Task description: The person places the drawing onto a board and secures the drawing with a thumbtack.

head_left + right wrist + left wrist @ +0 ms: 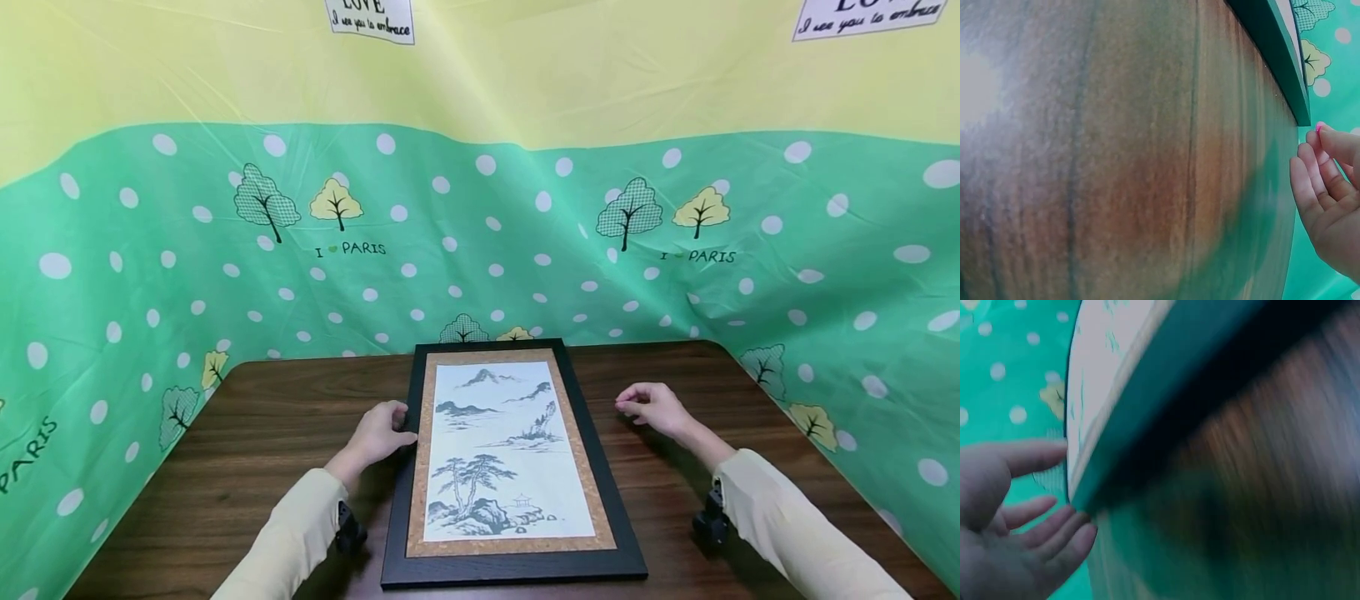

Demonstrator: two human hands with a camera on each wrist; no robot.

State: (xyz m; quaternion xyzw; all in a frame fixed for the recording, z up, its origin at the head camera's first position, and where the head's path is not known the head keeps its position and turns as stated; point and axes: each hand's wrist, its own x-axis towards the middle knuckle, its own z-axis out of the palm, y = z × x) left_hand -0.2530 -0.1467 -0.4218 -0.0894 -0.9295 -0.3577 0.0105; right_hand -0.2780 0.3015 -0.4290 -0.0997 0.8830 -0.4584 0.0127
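Observation:
A black picture frame lies on the table, with a cork-coloured border around an ink landscape picture. My left hand is at its left side; the thumb reaches onto the black edge and the relaxed fingers stay beside it. In the left wrist view, the thumb and fingers of the left hand are apart at the frame edge. To the right of the frame, above the table, my right hand pinches a small pink object between thumb and index finger; its kind is too small to tell.
The dark wooden table stands against a green and yellow cloth with white dots, trees and lettering. A black wrist device sits on the left sleeve, another device on the right one.

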